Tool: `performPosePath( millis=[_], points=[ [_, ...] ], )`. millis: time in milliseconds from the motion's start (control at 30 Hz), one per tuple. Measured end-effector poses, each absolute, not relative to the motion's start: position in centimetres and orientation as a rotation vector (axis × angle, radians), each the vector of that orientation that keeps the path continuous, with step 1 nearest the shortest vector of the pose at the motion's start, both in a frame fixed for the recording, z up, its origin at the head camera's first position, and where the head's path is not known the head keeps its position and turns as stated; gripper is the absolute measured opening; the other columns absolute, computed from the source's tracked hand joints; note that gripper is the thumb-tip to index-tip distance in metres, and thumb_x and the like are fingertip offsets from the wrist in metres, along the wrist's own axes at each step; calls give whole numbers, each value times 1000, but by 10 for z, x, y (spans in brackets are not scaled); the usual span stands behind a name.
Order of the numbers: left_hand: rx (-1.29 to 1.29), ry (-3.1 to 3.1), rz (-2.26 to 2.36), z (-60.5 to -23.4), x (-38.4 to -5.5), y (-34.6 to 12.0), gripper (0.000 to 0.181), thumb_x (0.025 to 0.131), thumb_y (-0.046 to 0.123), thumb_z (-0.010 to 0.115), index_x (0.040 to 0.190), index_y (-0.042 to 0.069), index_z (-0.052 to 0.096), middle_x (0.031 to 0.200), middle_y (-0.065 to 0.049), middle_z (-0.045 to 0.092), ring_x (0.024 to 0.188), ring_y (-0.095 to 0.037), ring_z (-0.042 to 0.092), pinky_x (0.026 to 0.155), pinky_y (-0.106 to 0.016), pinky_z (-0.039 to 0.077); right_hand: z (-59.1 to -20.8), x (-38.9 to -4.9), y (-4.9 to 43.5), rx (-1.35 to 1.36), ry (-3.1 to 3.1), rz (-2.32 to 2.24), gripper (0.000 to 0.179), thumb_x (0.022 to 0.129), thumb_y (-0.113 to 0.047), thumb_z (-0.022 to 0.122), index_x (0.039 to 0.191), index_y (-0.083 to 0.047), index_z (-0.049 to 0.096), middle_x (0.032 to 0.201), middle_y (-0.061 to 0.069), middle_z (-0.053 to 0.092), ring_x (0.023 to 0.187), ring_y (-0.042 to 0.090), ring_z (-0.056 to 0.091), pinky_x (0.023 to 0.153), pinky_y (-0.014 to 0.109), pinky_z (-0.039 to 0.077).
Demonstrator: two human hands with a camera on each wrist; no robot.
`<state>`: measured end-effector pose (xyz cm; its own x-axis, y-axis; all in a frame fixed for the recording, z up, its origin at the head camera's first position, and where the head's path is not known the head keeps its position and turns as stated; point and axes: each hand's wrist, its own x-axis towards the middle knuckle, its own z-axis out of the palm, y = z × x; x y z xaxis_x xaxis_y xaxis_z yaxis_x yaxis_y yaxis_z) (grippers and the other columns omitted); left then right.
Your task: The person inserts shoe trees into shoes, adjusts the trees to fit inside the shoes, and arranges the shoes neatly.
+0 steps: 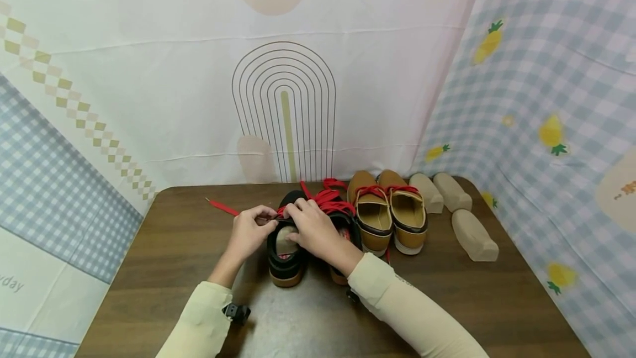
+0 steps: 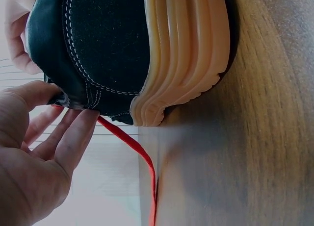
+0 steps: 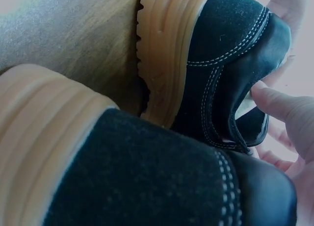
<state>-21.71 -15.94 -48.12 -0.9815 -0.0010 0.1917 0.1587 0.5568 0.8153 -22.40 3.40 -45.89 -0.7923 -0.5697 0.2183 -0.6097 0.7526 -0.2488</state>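
Observation:
A black shoe (image 1: 287, 269) with a tan sole stands in front of me, heel toward me, a beige shoe form (image 1: 285, 241) inside its opening. My left hand (image 1: 250, 231) pinches the edge of its lacing flap between thumb and fingers. From under those fingers a red shoelace (image 2: 131, 141) runs out to the left. My right hand (image 1: 314, 231) reaches over from the other side and holds the opposite flap, its thumb (image 3: 272, 99) at the shoe's opening. A second black shoe (image 3: 147, 172) stands close on the right, partly behind my right hand in the head view.
Bunched red laces (image 1: 332, 202) lie over the second black shoe. To its right stand two brown shoes (image 1: 374, 232) with red laces. Several beige shoe forms (image 1: 474, 236) lie at the table's (image 1: 164, 269) back right. A patterned cloth (image 1: 199, 98) hangs behind the table.

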Motion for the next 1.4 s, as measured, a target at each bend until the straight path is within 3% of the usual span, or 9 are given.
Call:
performPosePath(
  millis=[433,867,1133,1400],
  points=[
    [-136,-2620,-1398,-480,-216,-161,11,87,7,79,98,8,78,91,-8,78,80,-18,74,64,-21,55,-458,-222,28,927,-2869,382,45,87,-34,85,120,-19,59,118,3,58,107,24,56,91,35,54],
    [-149,-2609,-1411,-481,-217,-160,11,88,8,78,98,8,78,91,-9,78,78,-18,74,60,-21,54,-466,-226,26,946,-2710,297,43,88,-29,85,118,-15,58,111,5,59,96,23,56,81,33,56],
    [-143,-2604,-1390,-480,-218,-161,11,86,7,79,97,9,78,89,-8,78,76,-14,72,60,-21,53,-467,-229,22,935,-2682,264,43,86,-29,86,116,-15,58,108,6,59,96,25,58,82,34,56],
    [-152,-2624,-1374,-479,-217,-160,13,86,5,78,98,9,78,91,-8,78,80,-20,74,63,-22,53,-471,-228,15,868,-2728,221,42,87,-27,85,118,-16,58,113,6,59,98,25,59,76,36,57]
  ],
)
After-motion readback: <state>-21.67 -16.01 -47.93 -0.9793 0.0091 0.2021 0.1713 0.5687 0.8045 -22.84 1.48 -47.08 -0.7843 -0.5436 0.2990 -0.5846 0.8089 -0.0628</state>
